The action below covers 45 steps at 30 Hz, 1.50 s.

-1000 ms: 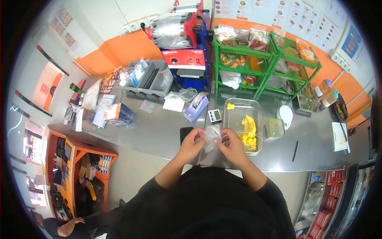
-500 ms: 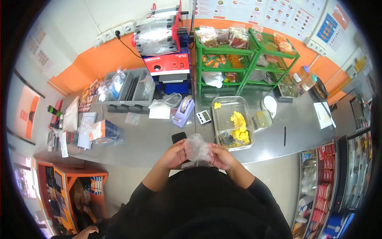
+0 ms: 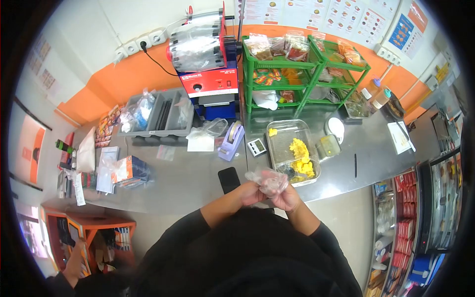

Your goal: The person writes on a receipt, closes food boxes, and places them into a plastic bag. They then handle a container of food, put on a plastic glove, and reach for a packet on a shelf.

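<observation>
A small clear plastic bag [image 3: 271,180] is gripped from both sides at the counter's near edge. My left hand [image 3: 251,193] pinches its left side and my right hand [image 3: 286,200] pinches its right side, so the bag bulges up between them. Just beyond the bag lies a clear rectangular tray [image 3: 280,143] with yellow food pieces [image 3: 302,157] and something dark at its near end. A black phone [image 3: 229,179] lies flat to the left of my left hand.
On the steel counter [image 3: 193,173] are a purple tape dispenser [image 3: 231,140], a small digital scale [image 3: 257,146], a small lidded tub [image 3: 328,146], a white round dish [image 3: 336,127] and a black pen [image 3: 355,165]. Behind stand a red-and-blue sealing machine [image 3: 208,59], green racks [image 3: 302,69] and a grey bin [image 3: 158,113].
Both hands have shifted right along the counter edge with the bag, which is now bunched up higher between them, closer to the tray's near end. The view has tilted slightly.
</observation>
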### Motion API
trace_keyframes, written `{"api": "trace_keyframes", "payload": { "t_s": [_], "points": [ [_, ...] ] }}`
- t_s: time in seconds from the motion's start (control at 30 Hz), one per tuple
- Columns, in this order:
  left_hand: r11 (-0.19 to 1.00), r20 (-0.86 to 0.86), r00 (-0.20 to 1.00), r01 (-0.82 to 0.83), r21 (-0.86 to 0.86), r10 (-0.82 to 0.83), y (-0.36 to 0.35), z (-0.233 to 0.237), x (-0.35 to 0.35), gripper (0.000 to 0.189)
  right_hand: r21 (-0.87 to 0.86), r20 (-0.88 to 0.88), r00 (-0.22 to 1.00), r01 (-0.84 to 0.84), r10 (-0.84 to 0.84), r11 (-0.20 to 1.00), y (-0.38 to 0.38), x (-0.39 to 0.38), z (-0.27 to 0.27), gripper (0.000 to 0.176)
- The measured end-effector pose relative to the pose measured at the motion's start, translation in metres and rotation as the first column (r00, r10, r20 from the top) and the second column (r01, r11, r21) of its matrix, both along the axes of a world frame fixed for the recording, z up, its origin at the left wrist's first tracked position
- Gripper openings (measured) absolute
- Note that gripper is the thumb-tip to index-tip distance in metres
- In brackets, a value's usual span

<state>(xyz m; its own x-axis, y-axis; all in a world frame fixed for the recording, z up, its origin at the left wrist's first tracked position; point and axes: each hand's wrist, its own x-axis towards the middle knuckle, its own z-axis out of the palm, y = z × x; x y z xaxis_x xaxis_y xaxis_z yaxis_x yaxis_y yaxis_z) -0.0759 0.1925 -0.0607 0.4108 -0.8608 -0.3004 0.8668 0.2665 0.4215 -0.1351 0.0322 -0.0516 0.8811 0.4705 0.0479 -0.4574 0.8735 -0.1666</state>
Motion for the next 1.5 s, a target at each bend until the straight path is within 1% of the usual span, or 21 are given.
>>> {"api": "trace_keyframes", "payload": {
  "t_s": [0.1,0.13,0.17,0.2,0.23,0.27,0.3,0.4,0.57,0.67,0.7,0.73,0.77,0.83,1.0,1.07,1.1,1.13,1.2,1.33,1.5],
  "points": [
    [0.994,0.023,0.999,-0.046,0.094,0.044,-0.002,-0.006,-0.004,0.026,-0.1,0.028,0.988,0.155,-0.153,0.983,0.016,0.0,0.071,0.083],
    [0.957,0.123,0.989,-0.111,0.268,0.08,0.0,0.004,-0.007,0.024,-0.102,0.033,0.989,0.149,-0.146,0.984,0.014,0.004,0.072,0.083],
    [0.885,0.226,0.969,-0.187,0.427,0.096,0.003,0.013,-0.01,0.024,-0.24,0.188,0.955,0.271,-0.229,0.932,0.012,0.008,0.072,0.085],
    [0.885,0.231,0.968,-0.194,0.424,0.101,0.005,0.016,-0.013,0.024,-0.347,0.348,0.894,0.404,-0.283,0.847,0.009,0.01,0.071,0.088],
    [0.757,0.698,0.689,-0.559,0.339,0.196,0.007,0.019,-0.018,0.024,-0.445,0.364,0.883,0.444,-0.296,0.778,0.004,0.012,0.07,0.087],
    [0.593,0.964,0.208,-0.802,0.072,0.164,0.01,0.023,-0.021,0.025,-0.444,0.367,0.884,0.44,-0.29,0.78,0.0,0.013,0.069,0.087],
    [0.613,0.985,0.014,-0.785,-0.094,0.17,0.014,0.04,-0.02,0.028,-0.435,0.369,0.88,0.446,-0.297,0.782,-0.002,0.015,0.069,0.085],
    [0.63,0.989,-0.097,-0.762,-0.147,0.114,0.004,0.081,-0.025,0.033,-0.384,0.291,0.9,0.421,-0.325,0.821,0.006,0.018,0.087,0.077],
    [0.656,0.989,-0.141,-0.742,-0.14,0.052,-0.004,0.081,-0.025,0.024,-0.321,0.09,0.936,0.351,-0.341,0.88,0.01,0.025,0.081,0.059],
    [0.687,0.997,-0.079,-0.724,-0.063,0.008,-0.003,0.08,-0.02,0.016,-0.504,0.221,0.893,0.45,-0.393,0.738,0.01,0.023,0.063,0.049],
    [0.695,1.0,-0.03,-0.719,-0.016,-0.008,-0.003,0.08,-0.02,0.013,-0.743,0.515,0.814,0.58,-0.27,0.332,0.006,0.021,0.061,0.042],
    [0.691,1.0,-0.03,-0.723,-0.014,-0.01,-0.003,0.078,-0.02,0.013,-0.716,0.691,0.723,0.683,-0.007,-0.144,0.004,0.02,0.058,0.037],
    [0.687,1.0,-0.022,-0.726,-0.002,-0.021,-0.003,0.075,-0.02,0.013,-0.717,0.691,0.723,0.683,-0.005,-0.139,0.004,0.02,0.05,0.037],
    [0.68,0.999,-0.013,-0.734,0.012,-0.032,-0.003,0.071,-0.02,0.014,-0.413,0.751,0.562,0.809,0.346,-0.417,0.007,0.023,0.034,0.032],
    [0.714,0.971,-0.225,-0.693,-0.099,-0.084,-0.004,0.071,-0.018,0.014,-0.65,0.706,0.701,0.696,0.098,-0.306,-0.002,0.025,0.022,0.034],
    [0.703,0.979,-0.198,-0.703,-0.107,-0.048,-0.008,0.077,-0.026,0.018,-0.7,0.679,0.734,0.661,0.038,-0.27,-0.002,0.025,0.023,0.035],
    [0.692,0.985,-0.174,-0.712,-0.117,-0.013,-0.01,0.081,-0.03,0.021,-0.806,0.522,0.821,0.563,-0.23,0.182,0.001,0.025,0.029,0.043],
    [0.693,0.985,-0.173,-0.711,-0.116,-0.013,-0.011,0.083,-0.029,0.021,-0.658,0.243,0.894,0.437,-0.376,0.614,0.003,0.024,0.033,0.053],
    [0.709,0.904,-0.404,-0.678,-0.193,-0.141,-0.013,0.086,-0.026,0.023,-0.615,0.176,0.929,0.361,-0.325,0.701,0.0,0.026,0.032,0.065],
    [0.757,0.886,-0.426,-0.637,-0.148,-0.185,-0.013,0.076,-0.027,0.021,-0.442,0.161,0.981,0.168,-0.106,0.881,-0.002,0.029,0.049,0.085],
    [0.797,0.852,-0.474,-0.591,-0.121,-0.222,-0.017,0.076,-0.032,0.017,-0.371,0.123,0.969,0.244,-0.213,0.896,-0.007,0.031,0.051,0.088]
  ]
}}
